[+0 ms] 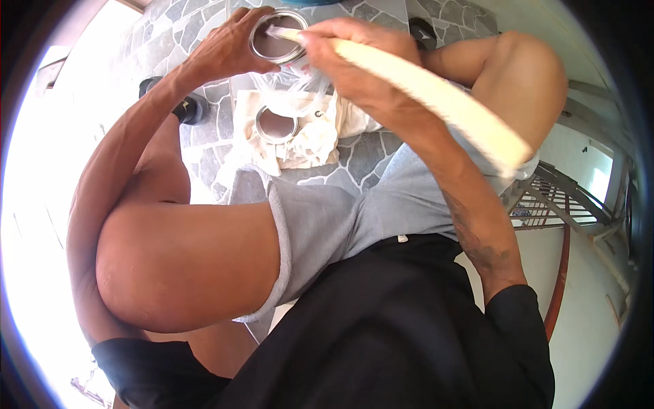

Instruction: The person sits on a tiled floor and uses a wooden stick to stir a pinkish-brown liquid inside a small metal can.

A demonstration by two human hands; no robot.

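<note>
My left hand (pixel 235 49) grips an open metal paint can (pixel 256 49) by its side, fingers at the far rim and thumb at the near one. Greyish-brown paint (pixel 274 46) shows inside. Closed around a long, pale wooden stick (pixel 436 102), my right hand (pixel 357 60) holds it slantwise with its light-coated tip in the can. Motion smears the stick's edges. Below the can lies a round lid (pixel 276 125), its inner face brownish, on a crumpled cream cloth (pixel 300 153). Clear plastic (pixel 293 93) is bunched between the can and the lid.
The floor (pixel 208 136) has grey tiles in a stone pattern. My bent legs (pixel 184 259) flank the work, with dark footwear (pixel 191 109) at the left. Part of a blue round object (pixel 310 2) shows at the far edge. A slatted wooden structure (pixel 555 198) stands at the right.
</note>
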